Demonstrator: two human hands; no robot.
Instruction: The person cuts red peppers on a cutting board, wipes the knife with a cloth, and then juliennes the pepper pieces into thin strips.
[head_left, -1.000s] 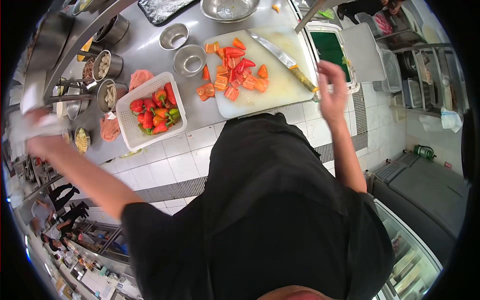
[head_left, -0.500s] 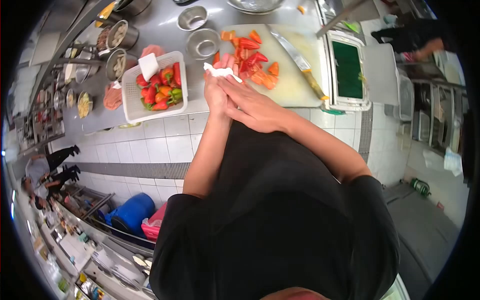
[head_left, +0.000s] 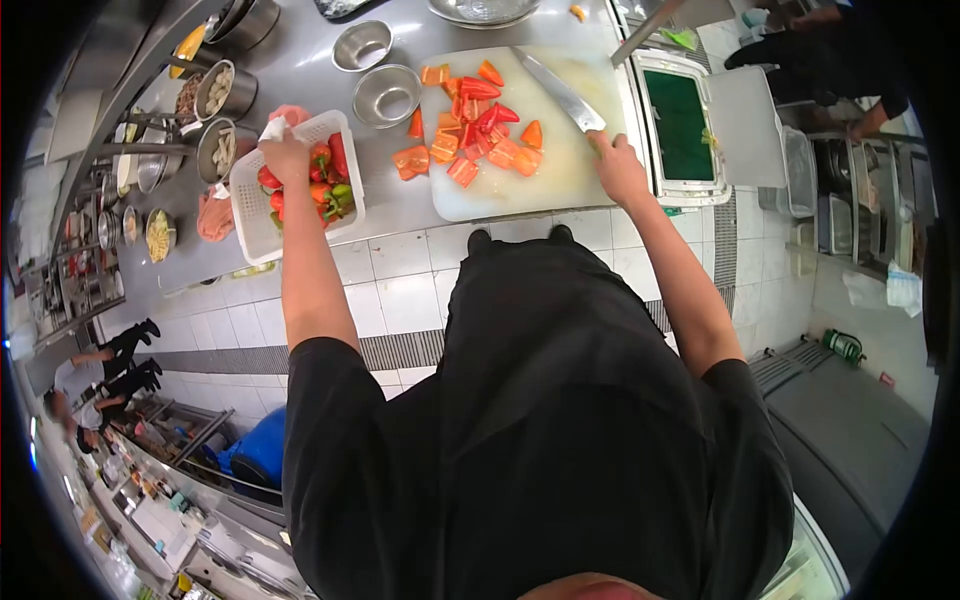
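Note:
My right hand (head_left: 622, 170) is closed around the yellowish handle of a kitchen knife (head_left: 562, 92), whose blade lies over the cutting board (head_left: 585, 190) and points away to the left. Cut red and orange bell pepper pieces (head_left: 488, 118) are spread on the board, a few past its left edge. On the left, my left hand (head_left: 287, 158) reaches over the white plastic basket (head_left: 352, 222), fingers closed on a white paper towel (head_left: 273, 129) at its back rim. The fingertips are partly hidden. Whole red and green bell peppers (head_left: 338, 200) lie in the basket.
Two steel bowls (head_left: 387, 97) stand behind the board. Pots of pale food (head_left: 226, 92) and a pink cloth (head_left: 215, 217) are left of the basket. Right of the board is a green-lined white bin (head_left: 686, 130). Other people (head_left: 815, 70) are at the far right and far left.
My hands, together around a crumpled white paper towel before, have parted. The left moved to the basket's back rim, the right took the knife handle. The pepper pieces show more fully now.

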